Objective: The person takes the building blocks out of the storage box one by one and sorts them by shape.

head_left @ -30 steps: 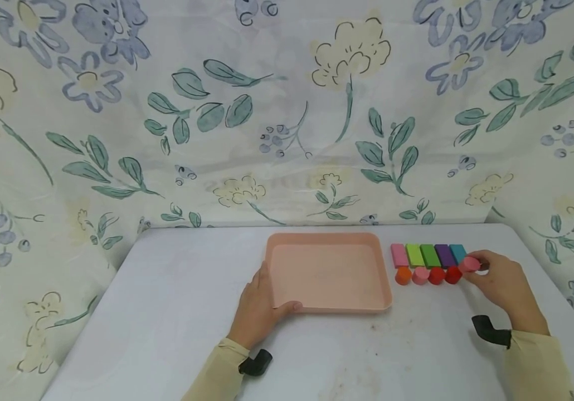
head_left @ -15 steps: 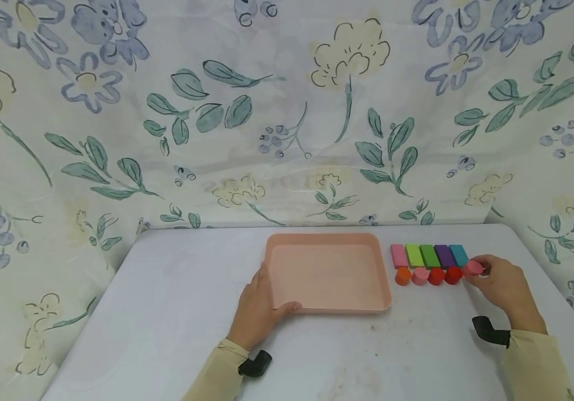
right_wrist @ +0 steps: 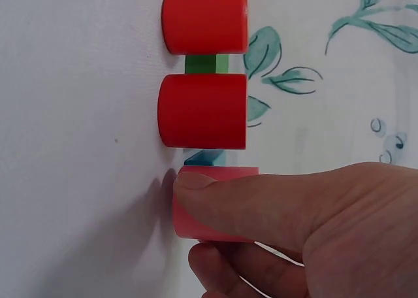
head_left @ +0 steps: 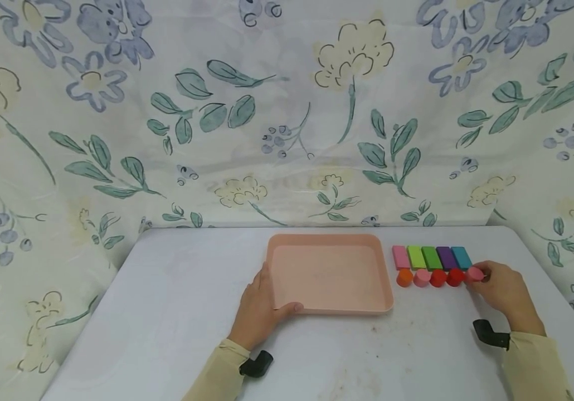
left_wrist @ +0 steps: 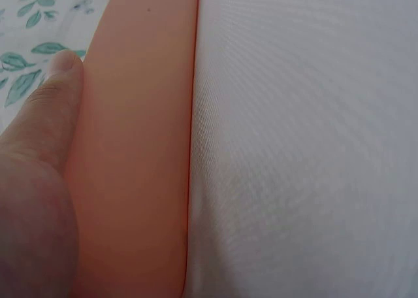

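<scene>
My right hand (head_left: 505, 289) pinches a pink cylinder block (head_left: 475, 274) between thumb and fingers, at the right end of a row of cylinders. In the right wrist view the pink cylinder (right_wrist: 215, 229) is upright, beside a red cylinder (right_wrist: 204, 112), with a narrow gap between them. Whether its base touches the table cannot be told. My left hand (head_left: 257, 312) rests at the near left corner of a peach tray (head_left: 329, 311), fingers straight along its left side. The left thumb (left_wrist: 49, 108) lies along the near rim of the tray wall (left_wrist: 137, 148).
Behind the cylinders lies a row of flat rectangular blocks: pink (head_left: 400, 258), yellow-green (head_left: 416, 257), green (head_left: 431, 258), purple (head_left: 447, 258) and blue (head_left: 461, 258). An orange cylinder (head_left: 404, 277) stands nearest the tray. A floral cloth (head_left: 287, 167) hangs behind the white table (head_left: 166, 312).
The pink cylinder in my right hand has come down and slightly right, level with the other cylinders. My left hand and the tray stay put. The head view has shifted slightly.
</scene>
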